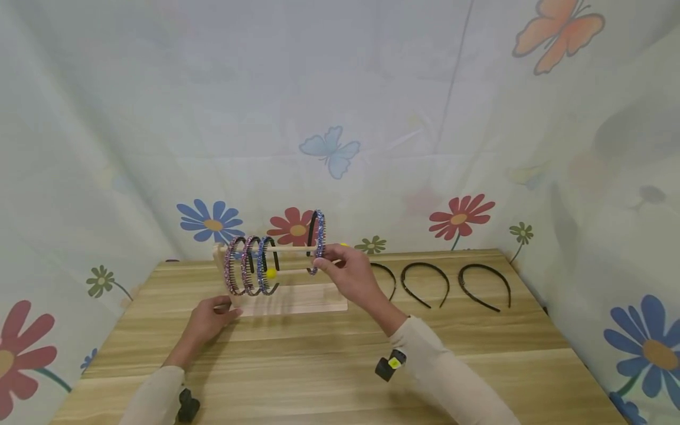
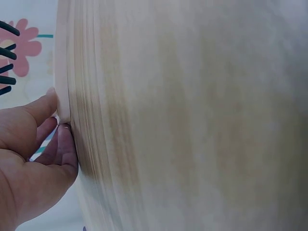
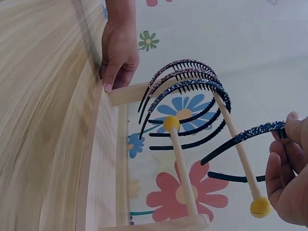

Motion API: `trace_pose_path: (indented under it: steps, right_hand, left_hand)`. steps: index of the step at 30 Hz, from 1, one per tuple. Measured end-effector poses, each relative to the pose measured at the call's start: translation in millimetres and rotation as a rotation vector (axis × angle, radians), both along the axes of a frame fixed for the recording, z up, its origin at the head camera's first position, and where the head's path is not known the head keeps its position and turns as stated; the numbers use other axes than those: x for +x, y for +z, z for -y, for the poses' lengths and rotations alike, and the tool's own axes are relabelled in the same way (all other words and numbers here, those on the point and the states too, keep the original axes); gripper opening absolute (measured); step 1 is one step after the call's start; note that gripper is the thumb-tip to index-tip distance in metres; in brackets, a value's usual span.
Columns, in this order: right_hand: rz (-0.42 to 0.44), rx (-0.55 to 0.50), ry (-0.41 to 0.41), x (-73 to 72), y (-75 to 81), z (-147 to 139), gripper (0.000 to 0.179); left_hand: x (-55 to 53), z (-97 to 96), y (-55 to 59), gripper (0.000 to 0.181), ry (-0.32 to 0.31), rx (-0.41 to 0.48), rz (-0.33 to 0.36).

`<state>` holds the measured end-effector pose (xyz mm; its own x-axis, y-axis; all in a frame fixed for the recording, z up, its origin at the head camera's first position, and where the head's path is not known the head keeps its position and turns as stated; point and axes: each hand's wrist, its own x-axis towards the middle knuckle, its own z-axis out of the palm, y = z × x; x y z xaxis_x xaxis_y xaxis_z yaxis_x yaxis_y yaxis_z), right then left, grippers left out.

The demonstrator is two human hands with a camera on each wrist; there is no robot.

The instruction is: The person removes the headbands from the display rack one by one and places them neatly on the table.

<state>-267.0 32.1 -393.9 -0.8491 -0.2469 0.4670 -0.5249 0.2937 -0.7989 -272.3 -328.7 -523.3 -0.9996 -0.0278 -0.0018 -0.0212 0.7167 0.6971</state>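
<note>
- Head: your right hand (image 1: 350, 274) pinches the blue headband (image 1: 320, 236) around the upper rod (image 1: 292, 249), apart from three headbands (image 1: 246, 265); threading seems the step.
- Left wrist: your left hand (image 2: 41, 175), fingers curled, pinches the rack (image 2: 62, 62) at its corner.
- Right wrist: the upper rod passes through the blue headband; next likely calls for sliding inward.

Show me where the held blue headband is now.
In the head view, the blue headband is just left of centre, pinched by the right hand at the upper rod, right of three hanging headbands.
</note>
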Motion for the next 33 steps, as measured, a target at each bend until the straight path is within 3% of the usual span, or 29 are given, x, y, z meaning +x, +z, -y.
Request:
trace_pose_path:
  steps: [15, 33]
  right_hand:
    - [-0.061, 0.025, -0.017, 0.0, 5.0, -22, 0.017]
    - [-0.041, 0.029, -0.086, -0.1, 7.5, -42, 0.021]
  left_hand:
    - [-3.7, 4.4, -7.0, 0.053, -0.012, 0.009, -0.019]
    - [-2.3, 2.8, -2.4, 0.055, -0.014, -0.004, -0.003]
